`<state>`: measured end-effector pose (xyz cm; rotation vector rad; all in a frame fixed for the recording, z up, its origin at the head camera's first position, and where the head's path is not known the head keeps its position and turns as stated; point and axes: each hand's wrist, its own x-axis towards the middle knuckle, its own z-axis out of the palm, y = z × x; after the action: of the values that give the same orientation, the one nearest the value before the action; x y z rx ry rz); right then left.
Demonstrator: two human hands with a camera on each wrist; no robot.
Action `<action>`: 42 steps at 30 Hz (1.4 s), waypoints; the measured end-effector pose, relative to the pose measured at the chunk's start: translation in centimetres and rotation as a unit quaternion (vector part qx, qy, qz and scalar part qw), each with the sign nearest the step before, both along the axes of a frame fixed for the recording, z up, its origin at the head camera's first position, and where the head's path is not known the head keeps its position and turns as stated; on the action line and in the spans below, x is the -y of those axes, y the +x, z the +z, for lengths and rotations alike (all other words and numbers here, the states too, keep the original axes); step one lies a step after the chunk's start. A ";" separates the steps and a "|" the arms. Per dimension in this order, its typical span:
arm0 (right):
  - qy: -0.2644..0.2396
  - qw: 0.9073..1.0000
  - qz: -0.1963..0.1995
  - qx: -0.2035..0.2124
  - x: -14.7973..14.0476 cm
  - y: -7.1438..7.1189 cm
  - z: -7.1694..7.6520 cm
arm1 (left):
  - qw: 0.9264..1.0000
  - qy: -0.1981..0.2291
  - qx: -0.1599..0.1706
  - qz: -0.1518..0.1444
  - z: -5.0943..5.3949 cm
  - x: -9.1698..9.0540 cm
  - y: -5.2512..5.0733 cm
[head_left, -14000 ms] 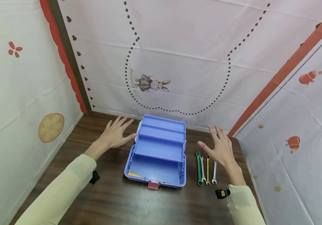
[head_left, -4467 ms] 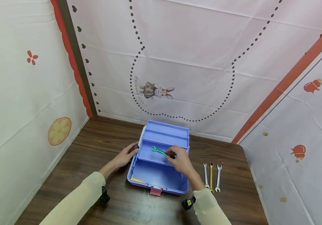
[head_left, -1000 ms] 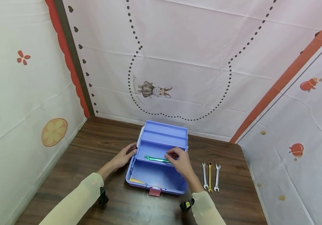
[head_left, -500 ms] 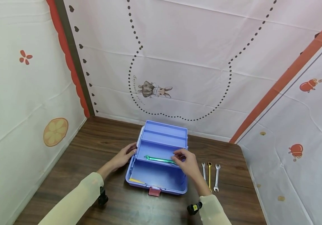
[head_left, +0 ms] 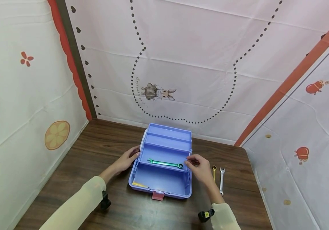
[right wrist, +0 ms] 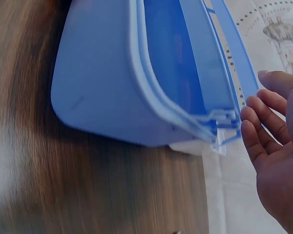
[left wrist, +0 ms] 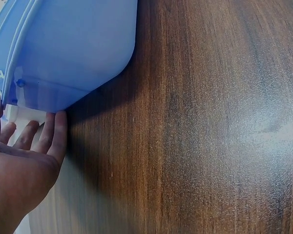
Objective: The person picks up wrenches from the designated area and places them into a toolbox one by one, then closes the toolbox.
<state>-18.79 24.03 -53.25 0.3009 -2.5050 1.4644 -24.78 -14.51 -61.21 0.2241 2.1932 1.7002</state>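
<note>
Fingers (right wrist: 269, 118) loosely bent and parted, the right hand (head_left: 201, 169) holds nothing at the right edge of the lower tray (head_left: 167, 155). Just beside the fingers, ring end nearest, the green wrench (head_left: 165, 163) lies along the tray's front. The left hand (head_left: 125, 160) touches the blue toolbox (head_left: 177, 195), relaxed.

A person's left hand (head_left: 125, 161) rests against the left side of an open blue toolbox (head_left: 167, 182) on a dark wooden table (head_left: 141, 215). The right hand (head_left: 200, 168), fingers bent, is at the right end of the lowest tray (head_left: 164, 153), just beside the ring end of a green wrench (head_left: 165, 164) lying along the tray's front. A slim yellow object (head_left: 139, 185) lies in the base. To the right lie 2 more wrenches: a yellow wrench (head_left: 214, 172), partly hidden by the right arm, and a silver wrench (head_left: 221, 179).
</note>
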 end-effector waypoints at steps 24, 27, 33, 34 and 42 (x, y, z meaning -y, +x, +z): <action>0.034 0.994 -0.098 0.025 -5.9 0.1 -1.5 | 1.000 0.011 0.008 -0.004 0.1 0.1 0.0; 0.034 0.993 -0.108 0.030 -6.5 0.6 -1.9 | 1.000 0.013 0.006 -0.008 -0.1 0.0 0.1; 0.034 0.992 -0.118 0.037 -7.6 1.0 -2.8 | 1.000 0.012 -0.002 0.000 -0.5 0.1 0.0; 0.034 0.991 -0.121 0.040 -7.8 1.1 -3.0 | 1.000 0.012 -0.003 -0.001 -0.5 0.2 0.0; 0.037 0.986 -0.144 0.069 -8.6 1.5 -3.8 | 1.000 0.016 -0.003 0.000 -0.4 0.1 0.0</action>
<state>-17.33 32.66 -57.03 -0.1517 -2.5802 1.3195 -24.80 -14.62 -61.62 0.2391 2.1706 1.7386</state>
